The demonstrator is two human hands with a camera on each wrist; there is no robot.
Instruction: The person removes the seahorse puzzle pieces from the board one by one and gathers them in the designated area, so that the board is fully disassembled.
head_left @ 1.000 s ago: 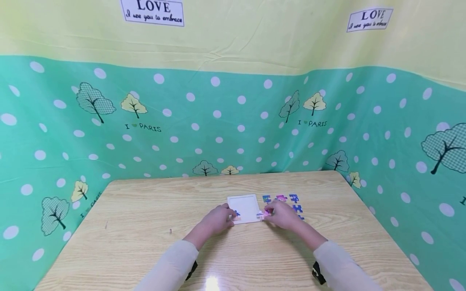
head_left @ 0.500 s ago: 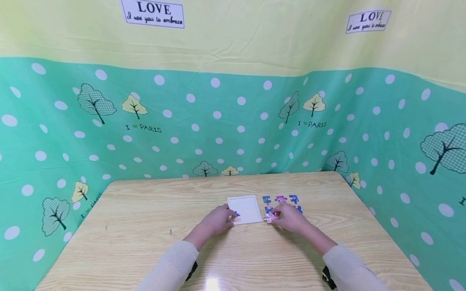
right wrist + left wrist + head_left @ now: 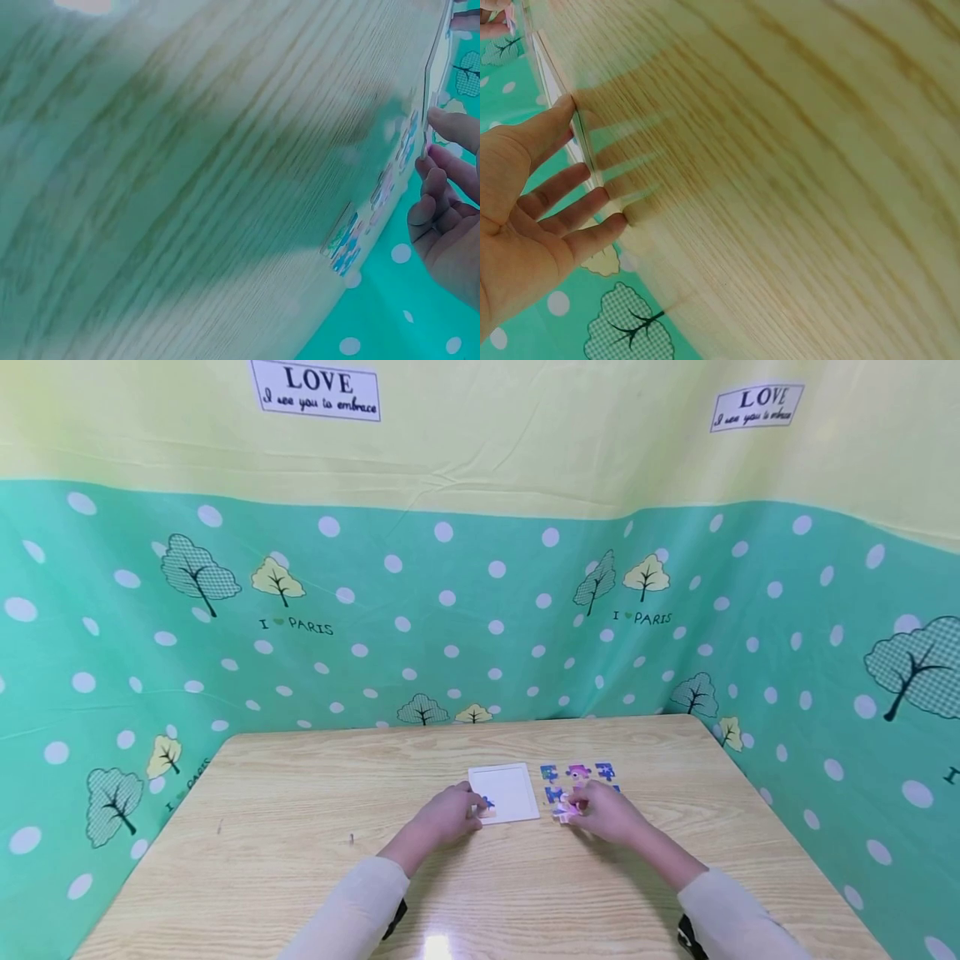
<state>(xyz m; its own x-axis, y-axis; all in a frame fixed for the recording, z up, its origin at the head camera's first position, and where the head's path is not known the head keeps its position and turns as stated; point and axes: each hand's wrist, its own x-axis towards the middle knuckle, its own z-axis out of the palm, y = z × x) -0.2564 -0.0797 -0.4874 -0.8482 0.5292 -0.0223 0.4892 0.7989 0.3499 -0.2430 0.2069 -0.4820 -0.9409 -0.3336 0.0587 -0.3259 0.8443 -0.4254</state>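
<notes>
In the head view a white square puzzle tray (image 3: 508, 787) lies on the table, a blue and pale puzzle piece (image 3: 489, 805) in its near left corner. My left hand (image 3: 452, 812) rests at that corner, its thumb (image 3: 564, 109) against the tray's edge and its other fingers spread out straight. Right of the tray, my right hand (image 3: 606, 811) pinches a pink and white puzzle piece (image 3: 564, 812) between thumb and fingers. The right wrist view shows this piece edge-on at the fingertips, with the other fingers curled in. Part of the loose pieces is hidden behind my right hand.
Several loose puzzle pieces lie right of the tray, among them a pink piece with an eye (image 3: 578, 772) and a blue piece (image 3: 605, 771). A small dark speck (image 3: 351, 838) lies on the wooden table (image 3: 285, 793). A green dotted curtain (image 3: 375, 593) hangs behind.
My right hand has moved right, away from the tray's right edge, with the pink and white puzzle piece in its fingers. My left hand has stayed at the tray's corner.
</notes>
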